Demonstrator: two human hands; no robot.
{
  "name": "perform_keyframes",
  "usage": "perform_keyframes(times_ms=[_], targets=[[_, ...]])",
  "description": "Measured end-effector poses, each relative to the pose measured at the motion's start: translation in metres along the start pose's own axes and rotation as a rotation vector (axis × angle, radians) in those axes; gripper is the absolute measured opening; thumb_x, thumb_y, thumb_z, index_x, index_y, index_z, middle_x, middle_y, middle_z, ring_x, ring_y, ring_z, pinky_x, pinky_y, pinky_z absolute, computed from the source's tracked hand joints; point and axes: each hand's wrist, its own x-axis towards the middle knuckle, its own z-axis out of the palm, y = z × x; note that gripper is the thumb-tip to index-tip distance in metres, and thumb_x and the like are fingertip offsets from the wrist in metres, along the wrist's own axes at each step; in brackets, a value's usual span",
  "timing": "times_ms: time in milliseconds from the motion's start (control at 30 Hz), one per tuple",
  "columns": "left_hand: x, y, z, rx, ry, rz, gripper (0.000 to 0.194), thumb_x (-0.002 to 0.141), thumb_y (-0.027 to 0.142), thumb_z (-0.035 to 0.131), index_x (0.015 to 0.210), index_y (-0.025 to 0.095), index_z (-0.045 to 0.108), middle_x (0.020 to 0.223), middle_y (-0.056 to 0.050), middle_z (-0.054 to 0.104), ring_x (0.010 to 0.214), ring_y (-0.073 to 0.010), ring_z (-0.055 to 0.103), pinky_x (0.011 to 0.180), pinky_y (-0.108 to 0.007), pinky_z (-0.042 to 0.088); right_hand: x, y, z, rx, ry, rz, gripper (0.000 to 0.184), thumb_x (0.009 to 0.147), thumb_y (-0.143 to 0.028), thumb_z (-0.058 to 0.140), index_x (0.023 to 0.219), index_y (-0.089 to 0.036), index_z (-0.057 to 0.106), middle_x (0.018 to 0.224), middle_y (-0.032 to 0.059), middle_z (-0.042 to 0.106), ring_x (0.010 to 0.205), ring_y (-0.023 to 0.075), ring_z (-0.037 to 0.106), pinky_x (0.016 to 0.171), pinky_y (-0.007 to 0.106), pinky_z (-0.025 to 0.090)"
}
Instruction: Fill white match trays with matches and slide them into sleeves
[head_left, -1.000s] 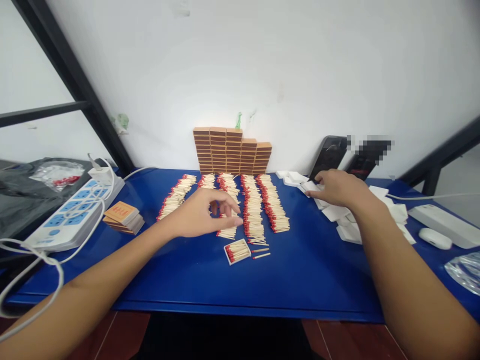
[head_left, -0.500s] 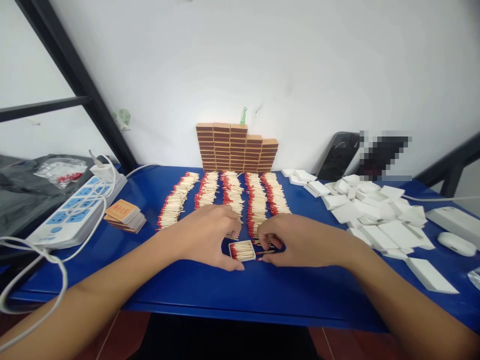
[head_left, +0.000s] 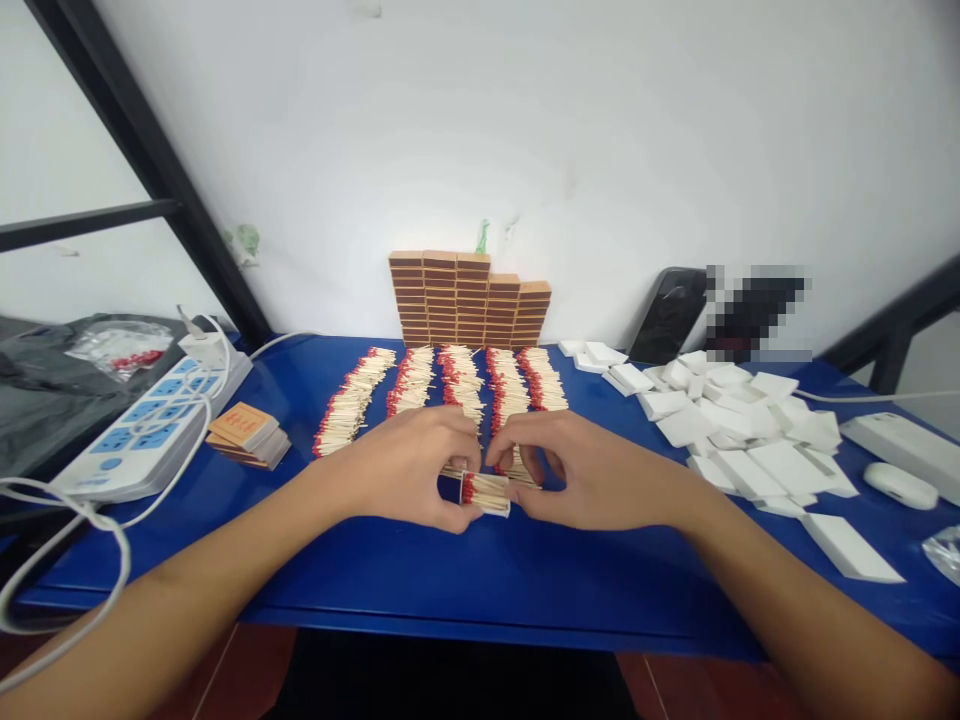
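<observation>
A small white matchbox tray (head_left: 498, 511) filled with red-tipped matches (head_left: 487, 490) sits tilted between my hands, near the front of the blue table. My left hand (head_left: 416, 465) curls around its left end, thumb at the near corner and fingers at the far side. My right hand (head_left: 574, 470) is bent over the right end, its thumb against the matches and tray edge and its index finger at the far side. Just behind are rows of loose matches (head_left: 461, 380), their nearest ends partly hidden by my hands.
Brown-sided matchboxes (head_left: 469, 300) are stacked against the wall. White trays (head_left: 750, 420) lie heaped on the right, near a dark phone (head_left: 667, 315) and a white rounded case (head_left: 900, 485). On the left are a stack of orange-topped cards (head_left: 247, 432) and a power strip (head_left: 142, 430) with looping cable.
My right hand has moved left from the loose matches beside the tray onto its right end. My left hand has closed in on the left end, and the tray has tilted.
</observation>
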Motion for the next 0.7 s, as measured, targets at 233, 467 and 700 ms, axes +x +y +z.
perform_keyframes(times_ms=[233,467,700], targets=[[0.003,-0.002,0.005,-0.070,0.054,-0.020,0.023,0.075,0.036,0.081,0.092,0.021,0.074,0.085,-0.002,0.067,0.083,-0.0194,0.063,0.074,-0.031,0.046,0.001,-0.007,0.007,-0.115,0.010,0.069,0.032,0.079,-0.037,0.082,0.105,-0.023,0.070,0.099,0.0037,0.073,0.083,0.0212,0.063,0.071,0.032,0.043],[0.005,-0.003,0.008,-0.129,0.085,-0.012,0.033,0.079,0.043,0.082,0.102,0.021,0.075,0.090,-0.002,0.074,0.084,-0.0196,0.066,0.076,-0.031,0.048,-0.007,-0.004,-0.007,-0.180,0.013,0.065,0.025,0.081,-0.030,0.075,0.105,-0.024,0.072,0.100,0.0026,0.074,0.082,0.0204,0.064,0.070,0.031,0.044],[0.006,-0.011,0.004,-0.019,0.201,-0.008,0.038,0.093,0.049,0.071,0.118,0.021,0.071,0.104,-0.005,0.077,0.095,-0.0226,0.070,0.086,-0.035,0.050,-0.042,0.032,-0.055,-0.179,-0.141,0.316,0.020,0.075,-0.037,0.079,0.093,-0.028,0.078,0.079,0.0005,0.072,0.063,0.0186,0.065,0.054,0.029,0.044]])
